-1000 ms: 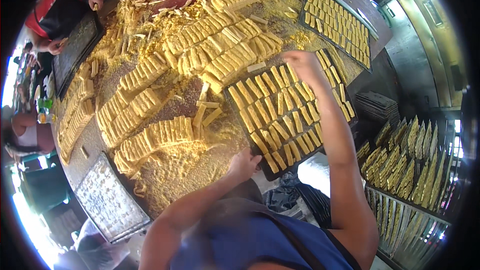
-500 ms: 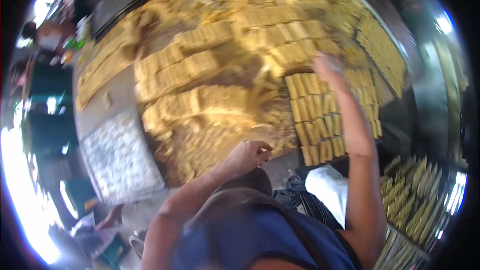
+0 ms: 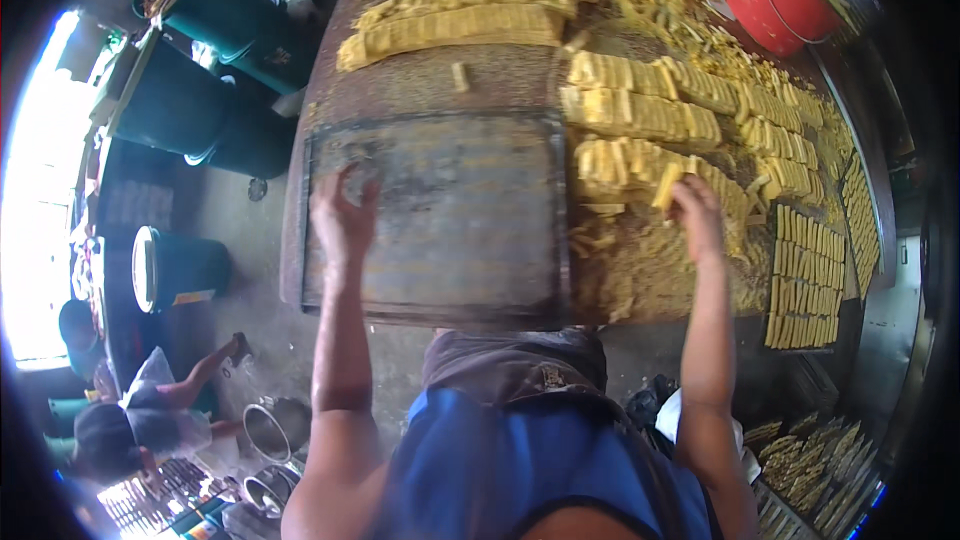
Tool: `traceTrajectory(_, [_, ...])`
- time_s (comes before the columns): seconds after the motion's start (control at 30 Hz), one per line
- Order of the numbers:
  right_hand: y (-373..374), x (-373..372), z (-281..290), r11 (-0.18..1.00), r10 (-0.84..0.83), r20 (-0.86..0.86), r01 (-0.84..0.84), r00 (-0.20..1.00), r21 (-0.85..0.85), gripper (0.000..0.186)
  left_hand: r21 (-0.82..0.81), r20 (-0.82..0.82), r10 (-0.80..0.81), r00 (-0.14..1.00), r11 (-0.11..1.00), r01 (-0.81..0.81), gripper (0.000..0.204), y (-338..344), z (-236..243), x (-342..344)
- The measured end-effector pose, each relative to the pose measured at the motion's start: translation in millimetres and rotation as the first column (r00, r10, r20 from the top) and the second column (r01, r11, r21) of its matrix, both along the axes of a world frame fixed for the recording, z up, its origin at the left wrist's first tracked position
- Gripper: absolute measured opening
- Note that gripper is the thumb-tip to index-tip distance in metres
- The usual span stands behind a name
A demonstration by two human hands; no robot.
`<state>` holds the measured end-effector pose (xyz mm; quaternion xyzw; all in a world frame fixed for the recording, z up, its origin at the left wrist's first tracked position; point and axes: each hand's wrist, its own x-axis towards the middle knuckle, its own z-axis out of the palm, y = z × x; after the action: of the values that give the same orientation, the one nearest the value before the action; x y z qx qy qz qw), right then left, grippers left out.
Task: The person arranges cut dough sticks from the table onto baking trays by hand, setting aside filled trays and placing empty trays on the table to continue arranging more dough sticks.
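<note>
My left hand (image 3: 345, 215) hovers over the left part of a dark metal baking tray (image 3: 450, 200), its fingers curved and apart with nothing between them. The tray is bare, scuffed and rimmed, and lies at the table's near edge. In my right hand (image 3: 697, 215) is a short yellow dough stick (image 3: 665, 187), pinched between thumb and fingers. This hand is at the near side of a row of upright yellow sticks (image 3: 620, 165), right of the tray. Loose crumbs (image 3: 640, 280) cover the table below it.
More stick rows (image 3: 455, 30) line the far table, with one lone stick (image 3: 460, 77) nearby. A filled tray (image 3: 805, 280) stands at the right, a red bucket (image 3: 780, 0) at the far right. Green bins (image 3: 235, 30) and a crouching person (image 3: 150, 420) are on the left; metal pots (image 3: 277, 428) stand below.
The view has swung left. My right hand has moved from the filled tray to the near stick row and now holds a stick. My left hand has moved over the bare tray, opening up.
</note>
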<state>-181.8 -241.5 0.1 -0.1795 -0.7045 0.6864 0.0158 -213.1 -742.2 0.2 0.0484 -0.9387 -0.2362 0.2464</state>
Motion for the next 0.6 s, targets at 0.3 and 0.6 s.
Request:
traceTrajectory(0.3, [-417, -101, -24, 0.86, 0.499, 0.074, -0.504, 0.863, 0.079, 0.024, 0.23, 0.331, 0.053, 0.942, 0.964, -0.135, 0.038, -150, -47, 45])
traceTrajectory(0.6, [-523, -180, -61, 0.835, 0.342, -0.094, -0.256, 0.935, 0.487, 0.01, 0.307, 0.346, 0.015, 0.938, 0.943, -0.128, 0.033, -149, -43, 44])
